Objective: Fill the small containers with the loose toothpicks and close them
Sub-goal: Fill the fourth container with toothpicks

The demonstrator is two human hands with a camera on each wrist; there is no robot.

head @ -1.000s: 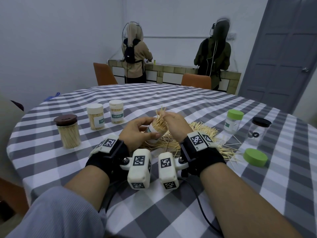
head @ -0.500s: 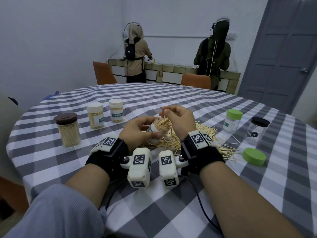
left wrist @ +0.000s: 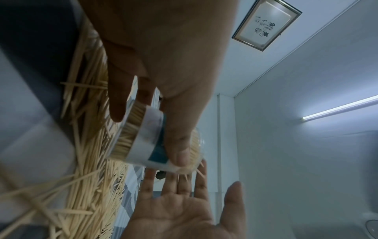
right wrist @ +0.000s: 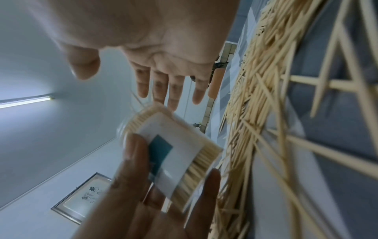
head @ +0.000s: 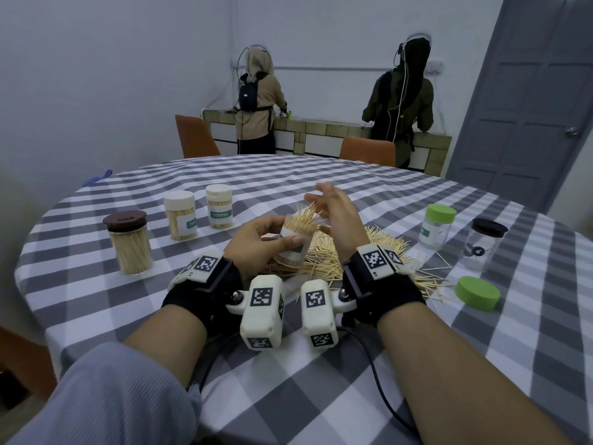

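Observation:
My left hand [head: 256, 240] grips a small clear container [head: 293, 244] with a white and teal label, tilted over the toothpick pile. It is packed with toothpicks that stick out of its open mouth [head: 303, 220]. The same container [left wrist: 147, 140] shows under my left thumb in the left wrist view, and in the right wrist view [right wrist: 174, 148]. My right hand [head: 333, 210] is spread flat just beyond the mouth, holding nothing; its fingers [right wrist: 169, 90] are straight. Loose toothpicks [head: 362, 252] lie heaped on the checked tablecloth beneath both hands.
A brown-lidded jar [head: 128, 242] and two white-capped jars [head: 179, 215] [head: 219, 205] full of toothpicks stand at the left. At the right stand a green-capped container [head: 437, 226], a black-lidded empty jar [head: 484, 244] and a loose green lid [head: 478, 293]. Two people stand at the far counter.
My right hand let go of the pinch of toothpicks at the container's mouth and spread open, lifting slightly away. The left hand kept hold of the container.

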